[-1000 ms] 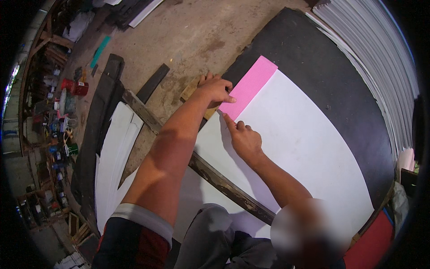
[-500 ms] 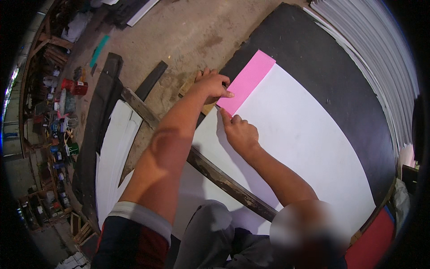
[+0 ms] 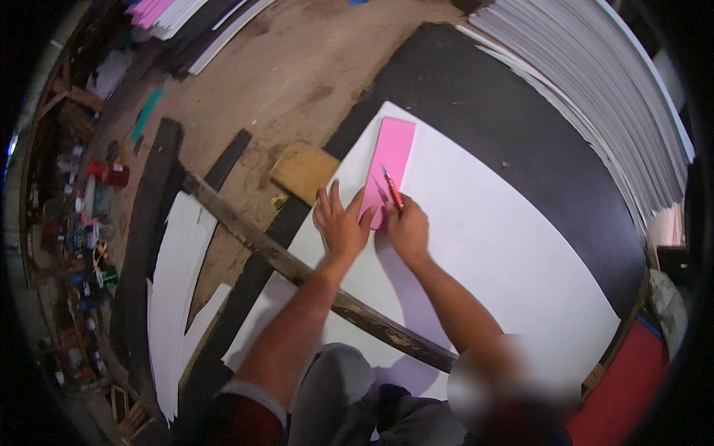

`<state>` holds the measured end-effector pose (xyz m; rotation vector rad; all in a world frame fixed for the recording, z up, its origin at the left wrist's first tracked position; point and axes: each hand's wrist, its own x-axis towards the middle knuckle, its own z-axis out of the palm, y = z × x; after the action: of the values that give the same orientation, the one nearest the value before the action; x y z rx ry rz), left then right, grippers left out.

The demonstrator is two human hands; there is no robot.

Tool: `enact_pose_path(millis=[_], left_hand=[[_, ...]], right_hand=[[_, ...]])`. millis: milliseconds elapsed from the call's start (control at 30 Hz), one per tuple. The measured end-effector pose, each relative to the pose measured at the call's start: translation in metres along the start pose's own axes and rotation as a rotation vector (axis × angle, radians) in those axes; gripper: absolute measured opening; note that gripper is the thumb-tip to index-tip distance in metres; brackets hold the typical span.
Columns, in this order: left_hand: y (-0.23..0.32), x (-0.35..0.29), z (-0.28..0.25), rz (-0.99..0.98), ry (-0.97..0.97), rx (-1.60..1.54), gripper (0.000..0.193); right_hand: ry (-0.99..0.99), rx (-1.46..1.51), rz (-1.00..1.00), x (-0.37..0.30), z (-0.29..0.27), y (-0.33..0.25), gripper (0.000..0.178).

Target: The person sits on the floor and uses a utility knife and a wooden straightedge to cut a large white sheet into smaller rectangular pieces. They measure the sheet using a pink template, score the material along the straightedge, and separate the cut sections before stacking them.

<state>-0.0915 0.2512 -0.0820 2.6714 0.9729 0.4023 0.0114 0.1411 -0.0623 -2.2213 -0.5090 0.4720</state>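
Note:
A pink rectangular strip (image 3: pixel 396 145) lies near the far corner of a large white sheet (image 3: pixel 491 238), whose right edge is curved. My left hand (image 3: pixel 343 229) rests with its fingers spread on the white sheet. Its thumb and forefinger touch the strip's near left edge. In my right hand (image 3: pixel 409 232) is a slim red pen-like tool (image 3: pixel 394 191), its thin metallic tip pointing away from me above the strip. Whether that tip is a pen point or a blade is too small to tell. The hand sits at the strip's near right side.
Under the sheet is a black mat (image 3: pixel 461 78). A worn narrow bar (image 3: pixel 357 311) crosses in front of me. Beyond the left hand lies a wooden block (image 3: pixel 303 169). Stacked grey-white sheets (image 3: pixel 587 67) rise at right; white offcuts (image 3: pixel 172 275) and dark strips lie left.
The pink strip has shifted inward from the sheet's left edge and turned more upright. My left hand has come nearer with fingers spread. The red tool now shows in my right hand.

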Motion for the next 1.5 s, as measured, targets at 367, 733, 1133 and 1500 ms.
enact_pose_path(millis=[367,733,1133,1500], left_hand=[[0.041,-0.041,0.019,-0.301,-0.332,-0.13,0.083],[0.03,-0.028,-0.008,-0.257,-0.551,-0.074,0.116],[0.068,-0.165,-0.051,0.566,-0.862,0.205,0.118],[0.062,-0.205,-0.033,0.831,-0.681,0.238,0.073]], right_hand=[[0.119,0.49,0.33,0.08,-0.051,0.06,0.023],[0.386,0.15,0.397,0.07,-0.076,0.116,0.034],[0.02,-0.475,0.26,-0.293,-0.195,0.194,0.02],[0.07,-0.668,0.135,-0.421,-0.23,0.278,0.074]])
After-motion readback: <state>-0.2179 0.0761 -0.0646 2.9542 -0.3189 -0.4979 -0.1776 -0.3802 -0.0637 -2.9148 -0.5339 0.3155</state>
